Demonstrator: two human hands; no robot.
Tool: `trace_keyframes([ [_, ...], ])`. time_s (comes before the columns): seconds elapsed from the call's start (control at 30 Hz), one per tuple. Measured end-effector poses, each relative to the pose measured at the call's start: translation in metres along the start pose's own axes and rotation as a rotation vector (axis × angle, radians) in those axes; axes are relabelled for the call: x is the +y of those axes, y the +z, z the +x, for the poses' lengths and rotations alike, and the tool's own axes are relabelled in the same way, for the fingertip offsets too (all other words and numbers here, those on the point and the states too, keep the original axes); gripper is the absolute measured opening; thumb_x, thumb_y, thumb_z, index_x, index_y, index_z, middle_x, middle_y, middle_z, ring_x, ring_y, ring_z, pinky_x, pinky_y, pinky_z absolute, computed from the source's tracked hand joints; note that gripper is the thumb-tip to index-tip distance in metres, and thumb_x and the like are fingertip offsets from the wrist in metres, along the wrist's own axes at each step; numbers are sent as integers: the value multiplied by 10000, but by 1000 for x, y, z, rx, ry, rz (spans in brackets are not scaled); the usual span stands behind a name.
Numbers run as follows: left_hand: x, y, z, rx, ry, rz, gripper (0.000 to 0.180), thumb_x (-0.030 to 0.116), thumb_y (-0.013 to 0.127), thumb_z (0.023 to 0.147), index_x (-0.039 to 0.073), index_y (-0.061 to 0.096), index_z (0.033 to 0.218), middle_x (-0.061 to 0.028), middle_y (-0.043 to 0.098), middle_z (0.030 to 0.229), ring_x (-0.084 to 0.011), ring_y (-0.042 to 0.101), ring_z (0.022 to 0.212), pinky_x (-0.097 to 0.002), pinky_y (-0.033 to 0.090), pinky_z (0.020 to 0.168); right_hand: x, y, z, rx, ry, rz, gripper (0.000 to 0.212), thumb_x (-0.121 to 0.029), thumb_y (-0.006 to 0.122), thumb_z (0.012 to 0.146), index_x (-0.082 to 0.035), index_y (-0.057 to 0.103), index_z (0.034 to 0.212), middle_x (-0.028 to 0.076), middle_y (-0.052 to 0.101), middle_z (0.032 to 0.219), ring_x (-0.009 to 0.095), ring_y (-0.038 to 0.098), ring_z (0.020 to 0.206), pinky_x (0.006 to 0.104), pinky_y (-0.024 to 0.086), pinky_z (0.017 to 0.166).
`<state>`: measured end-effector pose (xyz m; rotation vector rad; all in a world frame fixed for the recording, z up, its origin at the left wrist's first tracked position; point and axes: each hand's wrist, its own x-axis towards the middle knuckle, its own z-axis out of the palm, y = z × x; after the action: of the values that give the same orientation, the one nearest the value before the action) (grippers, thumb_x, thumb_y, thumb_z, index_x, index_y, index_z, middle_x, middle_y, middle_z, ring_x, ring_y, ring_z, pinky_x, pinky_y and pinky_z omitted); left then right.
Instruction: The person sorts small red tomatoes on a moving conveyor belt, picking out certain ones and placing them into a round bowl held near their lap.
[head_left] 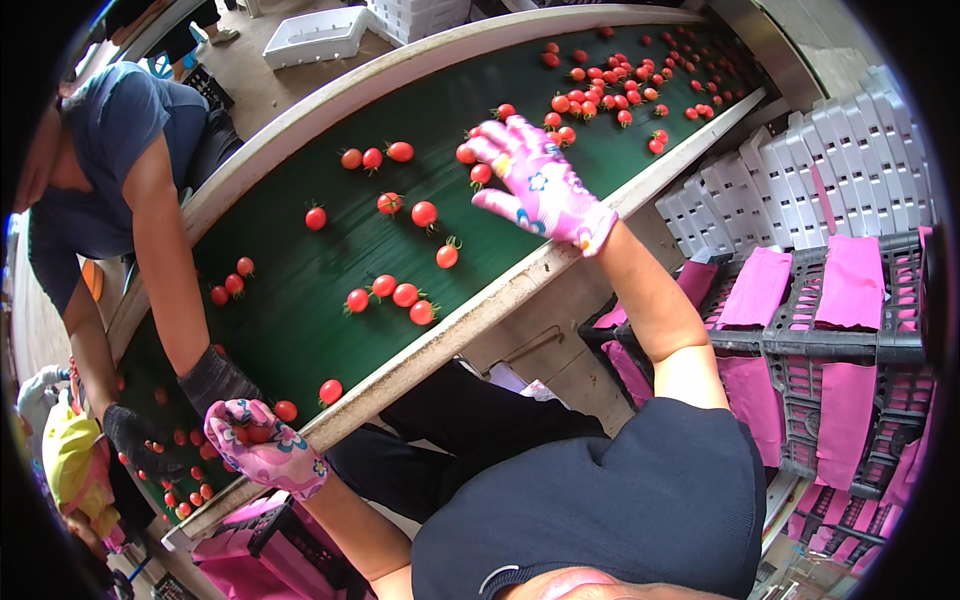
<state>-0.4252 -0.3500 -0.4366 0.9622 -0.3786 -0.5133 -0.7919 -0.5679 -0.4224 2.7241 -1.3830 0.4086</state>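
Note:
Cherry tomatoes (424, 213), red and some with green stems, lie scattered on a green conveyor belt (300, 270). My left hand (265, 465), in a pink flowered glove, is cupped at the belt's near edge, its fingers curled round a few cherry tomatoes (258, 434). Over the belt to the right reaches my right hand (540, 185) in a matching glove, open, with thumb and fingers apart. Right by its fingertips are a few tomatoes (481, 174); whether it touches them I cannot tell. A denser cluster of tomatoes (620, 85) lies beyond it.
Pale raised rails (480, 320) edge the belt. Across it, a person in blue (150, 130) works with dark gloves (145, 445) among tomatoes. Stacked white crates (800, 180) and black crates with pink lining (790, 340) stand at right; a white tray (315, 38) lies on the far floor.

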Motion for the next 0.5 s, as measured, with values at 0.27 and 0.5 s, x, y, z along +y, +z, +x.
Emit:
trace_keyframes([
  [0.27, 3, 3, 1, -267, -3, -22, 222, 198, 519, 981, 15, 597, 1082, -56, 607, 870, -154, 539, 688, -270, 425, 589, -33, -17, -14, -293, -3, 283, 668, -559, 541, 935, -70, 474, 1385, 172, 427, 1463, 445, 262, 1421, 543, 168, 1179],
  [0.5, 0, 6, -9, -144, 399, 580, 218, 134, 564, 927, 17, 579, 1111, -61, 580, 930, -174, 564, 823, -266, 471, 693, -36, -14, -28, 48, -263, 484, 391, -325, 707, 880, -70, 659, 1172, 121, 678, 1142, 327, 599, 1152, 423, 456, 1017],
])
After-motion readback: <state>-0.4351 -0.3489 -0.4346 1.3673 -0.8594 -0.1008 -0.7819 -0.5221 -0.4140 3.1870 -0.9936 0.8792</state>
